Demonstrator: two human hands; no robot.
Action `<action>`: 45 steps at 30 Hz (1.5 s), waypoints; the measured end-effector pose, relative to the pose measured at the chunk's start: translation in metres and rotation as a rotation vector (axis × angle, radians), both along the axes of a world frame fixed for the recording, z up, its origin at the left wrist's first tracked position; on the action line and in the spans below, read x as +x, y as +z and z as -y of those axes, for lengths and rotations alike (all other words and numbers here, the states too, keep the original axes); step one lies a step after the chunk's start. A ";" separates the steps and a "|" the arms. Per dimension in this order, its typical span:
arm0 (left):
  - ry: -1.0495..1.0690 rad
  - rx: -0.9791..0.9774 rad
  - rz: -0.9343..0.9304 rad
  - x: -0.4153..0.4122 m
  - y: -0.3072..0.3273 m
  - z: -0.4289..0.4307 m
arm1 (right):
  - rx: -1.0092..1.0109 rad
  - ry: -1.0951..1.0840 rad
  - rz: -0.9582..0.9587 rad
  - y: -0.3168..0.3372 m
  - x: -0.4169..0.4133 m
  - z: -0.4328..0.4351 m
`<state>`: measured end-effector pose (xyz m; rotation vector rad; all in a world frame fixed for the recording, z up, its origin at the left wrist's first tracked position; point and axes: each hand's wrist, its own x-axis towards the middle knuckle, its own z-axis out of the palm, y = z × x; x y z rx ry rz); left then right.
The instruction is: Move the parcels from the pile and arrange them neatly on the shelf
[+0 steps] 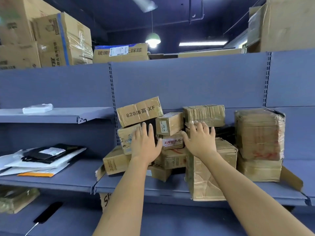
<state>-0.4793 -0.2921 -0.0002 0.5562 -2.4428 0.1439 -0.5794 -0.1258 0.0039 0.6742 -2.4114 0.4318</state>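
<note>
Several brown cardboard parcels are stacked on the blue shelf (153, 186). At the top left sits a box printed "820" (139, 111), tilted. A small box with a white label (168, 123) leans in the middle, above a box with red print (172, 142). My left hand (144, 142) lies with straight fingers against the box below the "820" box (125, 135). My right hand (199, 138) is spread flat against the stack under a taped box (203, 114). A large crumpled box (209, 172) stands below my right forearm.
A tall taped box (259, 133) stands on another at the right. Flat mailer bags (39, 159) lie on the left shelf, a white packet (37, 108) on the shelf above. Big cartons (51, 40) sit on the top. A black phone (48, 212) lies on the lowest shelf.
</note>
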 end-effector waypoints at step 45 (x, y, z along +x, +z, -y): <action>-0.061 -0.288 -0.038 -0.077 0.058 0.246 | 0.380 0.112 -0.498 0.059 -0.066 0.241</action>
